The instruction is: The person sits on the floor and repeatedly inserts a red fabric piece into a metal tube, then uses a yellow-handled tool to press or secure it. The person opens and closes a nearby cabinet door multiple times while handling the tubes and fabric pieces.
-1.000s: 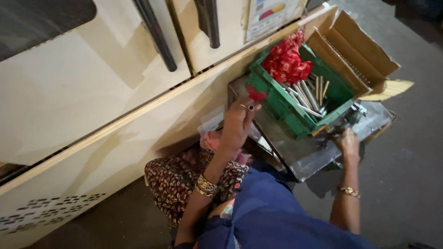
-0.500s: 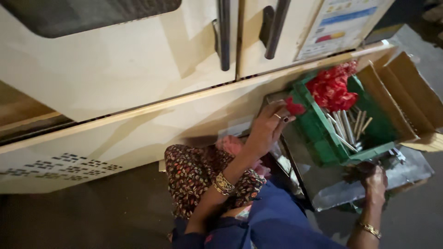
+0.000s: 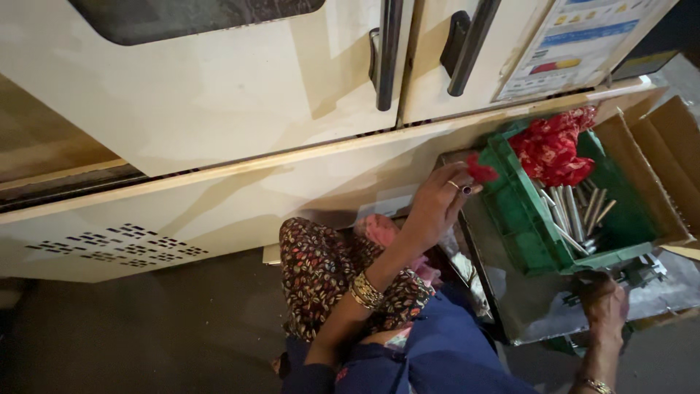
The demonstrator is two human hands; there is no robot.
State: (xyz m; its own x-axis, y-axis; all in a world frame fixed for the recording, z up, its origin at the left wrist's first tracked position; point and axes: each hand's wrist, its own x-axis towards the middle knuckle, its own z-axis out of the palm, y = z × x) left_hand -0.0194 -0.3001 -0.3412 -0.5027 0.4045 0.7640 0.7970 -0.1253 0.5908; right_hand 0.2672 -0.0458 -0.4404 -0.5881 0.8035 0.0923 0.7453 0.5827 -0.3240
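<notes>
One green plastic crate (image 3: 525,219) sits inside one open brown cardboard box (image 3: 656,160), both on one grey metal tray (image 3: 539,306) on the floor beside a cream machine cabinet (image 3: 219,109) with two black vertical door handles (image 3: 386,51). In the crate: one bunched red patterned cloth (image 3: 550,149) at the far end, and a loose heap of silvery metal rods (image 3: 572,211), roughly eight to ten, too overlapped to count exactly. Left hand (image 3: 437,201), one ring and a stack of gold bangles (image 3: 364,290) at the wrist, pinches one small red scrap (image 3: 481,172) between fingertips at the crate's near corner. Right hand (image 3: 605,306), one bracelet, curls closed on the tray's front edge under the crate.
</notes>
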